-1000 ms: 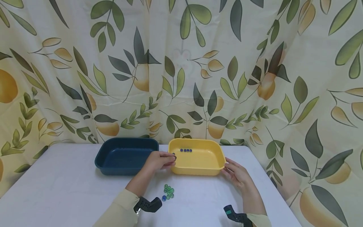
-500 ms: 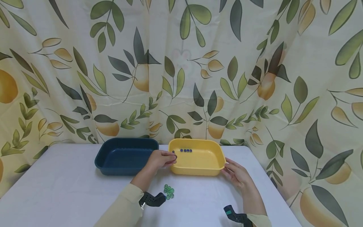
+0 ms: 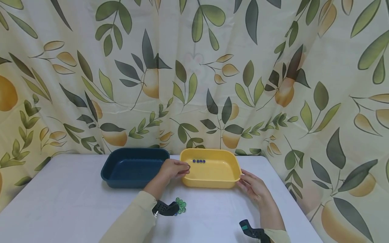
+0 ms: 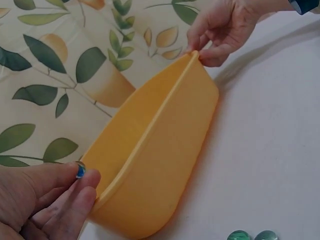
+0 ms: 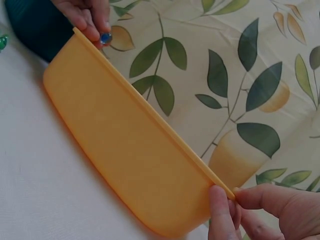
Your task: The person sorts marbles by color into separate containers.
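Left hand (image 3: 174, 169) shifted slightly farther over yellow tray (image 3: 212, 173); blue marble (image 4: 80, 170) pinched in fingers at tray's left end, not yet released. Tray gripped by right hand (image 3: 253, 187). Row of four marbles (image 3: 201, 161) inside unchanged.

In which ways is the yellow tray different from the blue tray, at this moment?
Colour: the yellow tray is bright; the blue tray is dark.
Contents: four blue marbles lie in a row inside the yellow tray; no marbles show in the blue tray.
Handling: the right hand pinches the yellow tray's rim; neither hand grips the blue tray.
Shared: both are open trays with rounded corners.
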A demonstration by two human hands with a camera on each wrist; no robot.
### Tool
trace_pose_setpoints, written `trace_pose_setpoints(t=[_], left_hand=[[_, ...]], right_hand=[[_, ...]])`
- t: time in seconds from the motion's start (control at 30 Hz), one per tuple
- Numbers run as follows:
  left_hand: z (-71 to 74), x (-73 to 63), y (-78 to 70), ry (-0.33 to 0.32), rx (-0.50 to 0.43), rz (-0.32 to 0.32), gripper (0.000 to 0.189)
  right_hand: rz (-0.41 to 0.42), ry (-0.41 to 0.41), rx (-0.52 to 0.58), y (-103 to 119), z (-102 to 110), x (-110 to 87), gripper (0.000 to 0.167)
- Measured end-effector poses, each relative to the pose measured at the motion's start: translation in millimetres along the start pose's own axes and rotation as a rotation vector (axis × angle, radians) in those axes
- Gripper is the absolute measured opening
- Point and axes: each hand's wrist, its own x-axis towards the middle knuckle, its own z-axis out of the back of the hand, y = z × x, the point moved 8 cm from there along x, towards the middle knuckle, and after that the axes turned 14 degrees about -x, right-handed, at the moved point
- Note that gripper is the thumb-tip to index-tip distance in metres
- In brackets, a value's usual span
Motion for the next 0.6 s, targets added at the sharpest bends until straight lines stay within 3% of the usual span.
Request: trace_pose_setpoints(t=[0.23,0.6], left_hand=[[0.3,9.0,-1.5,-0.043,0.006,0.012,0.023],[-3.1,7.9,-10.4,-0.091,-0.092,-0.073,0.021]], right_hand=[[0.013,0.011,0.010,1.7,-0.6,-2.2,0.059],[0.008,0.009,0.005,1.6,-1.1,-2.0,0.059]])
